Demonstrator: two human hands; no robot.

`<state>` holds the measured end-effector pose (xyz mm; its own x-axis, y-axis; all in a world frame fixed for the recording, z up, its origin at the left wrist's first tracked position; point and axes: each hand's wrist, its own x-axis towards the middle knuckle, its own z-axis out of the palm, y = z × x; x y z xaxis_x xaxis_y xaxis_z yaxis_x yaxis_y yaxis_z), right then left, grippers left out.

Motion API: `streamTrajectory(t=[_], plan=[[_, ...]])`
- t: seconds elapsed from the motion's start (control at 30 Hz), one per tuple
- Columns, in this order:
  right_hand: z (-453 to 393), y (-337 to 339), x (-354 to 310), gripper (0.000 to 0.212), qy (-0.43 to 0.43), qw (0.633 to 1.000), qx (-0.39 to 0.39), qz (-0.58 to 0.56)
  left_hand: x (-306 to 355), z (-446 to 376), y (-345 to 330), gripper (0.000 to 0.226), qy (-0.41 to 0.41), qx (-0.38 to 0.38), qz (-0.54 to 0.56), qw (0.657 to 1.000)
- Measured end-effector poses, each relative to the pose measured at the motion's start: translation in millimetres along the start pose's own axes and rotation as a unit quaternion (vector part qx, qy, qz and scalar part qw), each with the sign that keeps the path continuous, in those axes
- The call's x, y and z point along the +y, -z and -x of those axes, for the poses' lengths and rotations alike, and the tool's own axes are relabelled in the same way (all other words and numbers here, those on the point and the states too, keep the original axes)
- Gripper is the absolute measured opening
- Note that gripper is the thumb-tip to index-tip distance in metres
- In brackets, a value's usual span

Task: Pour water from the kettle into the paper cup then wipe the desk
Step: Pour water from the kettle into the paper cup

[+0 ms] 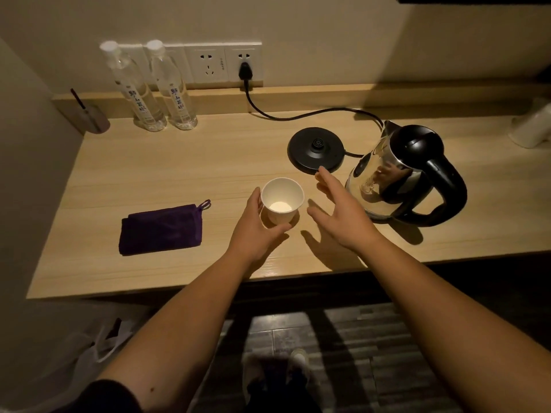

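A white paper cup (pixel 282 195) stands upright in the middle of the wooden desk (pixel 185 174). My left hand (pixel 258 225) curls around its left and near side, fingers on the cup wall. My right hand (pixel 340 210) hovers open, fingers spread, between the cup and the steel kettle (pixel 396 174). The kettle has a black lid and handle and stands on the desk to the right, off its round black base (pixel 316 150). A folded purple cloth (pixel 161 229) lies left of the cup.
Two clear water bottles (pixel 155 87) stand at the back left by a small round holder (pixel 95 117). The base's black cord (pixel 298 114) runs to a wall socket (pixel 244 64). A white object (pixel 533 126) sits at the far right. The desk's front edge is near my forearms.
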<state>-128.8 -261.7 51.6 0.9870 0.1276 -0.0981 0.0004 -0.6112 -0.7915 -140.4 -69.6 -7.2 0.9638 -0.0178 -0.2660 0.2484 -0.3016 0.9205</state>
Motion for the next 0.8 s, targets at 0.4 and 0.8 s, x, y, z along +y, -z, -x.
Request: streamTrajectory(t=[0.4, 0.8], plan=[[40.8, 120.6, 29.7, 0.072, -0.076, 0.946, 0.285, 0.133, 5.5, -0.9, -10.3, 0.083, 0.024, -0.02, 0.171, 0.985], [31.6, 137.5, 60.8, 0.041, -0.124, 0.95, 0.275, -0.076, 9.8, -0.3, -19.2, 0.071, 0.008, 0.016, 0.102, 0.995]])
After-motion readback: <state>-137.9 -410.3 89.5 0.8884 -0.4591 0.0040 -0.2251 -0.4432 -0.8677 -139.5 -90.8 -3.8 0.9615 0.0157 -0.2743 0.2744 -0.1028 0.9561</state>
